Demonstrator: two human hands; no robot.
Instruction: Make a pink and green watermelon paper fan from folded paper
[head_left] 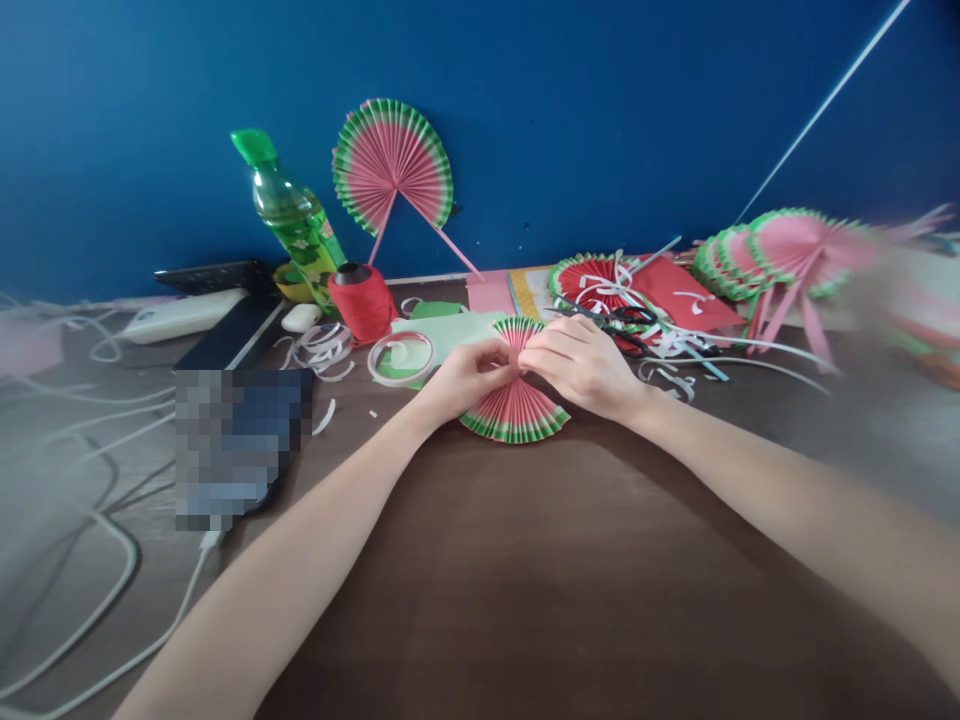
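A pleated paper fan (517, 412), pink with a white and green edge, spreads above and below my two hands over the brown table. My left hand (471, 377) pinches its middle from the left, thumb and fingers together. From the right, my right hand (576, 362) has its fingers closed at the same middle point, and they hide the fan's centre. Just behind my right hand lies a pair of black scissors (634, 318). A roll of tape (401, 359) lies to the left of my left hand, on pale green paper (450, 333).
A finished fan (394, 165) leans on the blue wall. Beside it stand a green bottle (296, 225) and a red thread spool (363, 303). More fans (795, 250), red paper (694, 300) and white paper strips (667, 340) lie at right. At left are a blurred-out phone (247, 440) and white cables (127, 540).
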